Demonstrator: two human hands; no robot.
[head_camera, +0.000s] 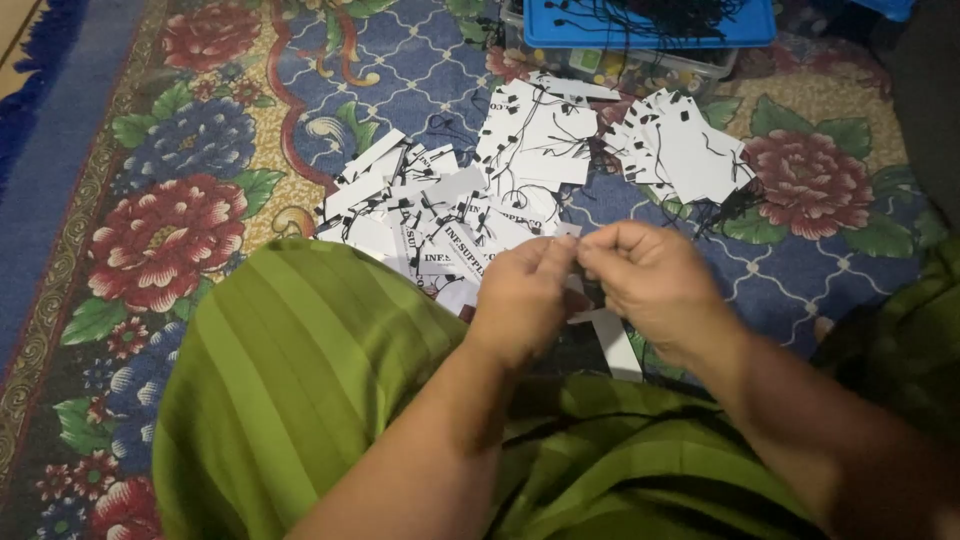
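**Two hands pinch a white tag over a patterned rug**

Green striped cloth (300, 380) fills the near foreground, draped over the person's lap. Above it the left hand (522, 295) and the right hand (655, 285) meet, fingertips pressed together on a small white paper tag (610, 335), which hangs between and just below them; a thin dark string there is too fine to trace. Beyond the hands, loose white tags (440, 215) with black strings lie heaped on the floral carpet (170, 230). Farther off to the right sits a second tag pile (680, 145). At the top edge, a clear plastic box with a blue lid (650, 25) holds black strings.
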